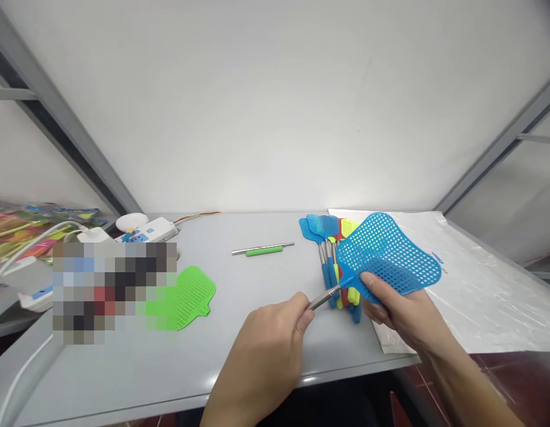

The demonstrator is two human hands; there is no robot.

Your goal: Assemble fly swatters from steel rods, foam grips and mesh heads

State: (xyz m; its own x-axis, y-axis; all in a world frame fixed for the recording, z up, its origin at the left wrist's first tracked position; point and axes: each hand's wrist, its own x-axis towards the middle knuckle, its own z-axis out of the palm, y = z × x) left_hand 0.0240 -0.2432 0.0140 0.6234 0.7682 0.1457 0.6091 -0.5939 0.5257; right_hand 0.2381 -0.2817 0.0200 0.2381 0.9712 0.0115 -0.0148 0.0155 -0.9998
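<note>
A blue fly swatter (390, 252) is held in both hands above the front of the table. My right hand (402, 314) grips its mesh head near the neck, thumb on top. My left hand (279, 335) is closed round the metal rod (323, 298); whatever part of the handle lies inside the fist is hidden. Behind and partly under it lies a bunch of fly swatters (328, 255) in blue, yellow and red. A loose green swatter head (195, 296) rests flat on the left. Toward the back lie a metal rod (252, 248) and a green handle (264, 251).
A white plastic bag (470, 308) covers the table's right side. On the left are power strips (153, 231) with cables, a white round object (131, 222) and a pixelated patch hiding something. Colourful packages (35, 231) lie beyond the left edge. A pale wall (275, 118) rises behind the table.
</note>
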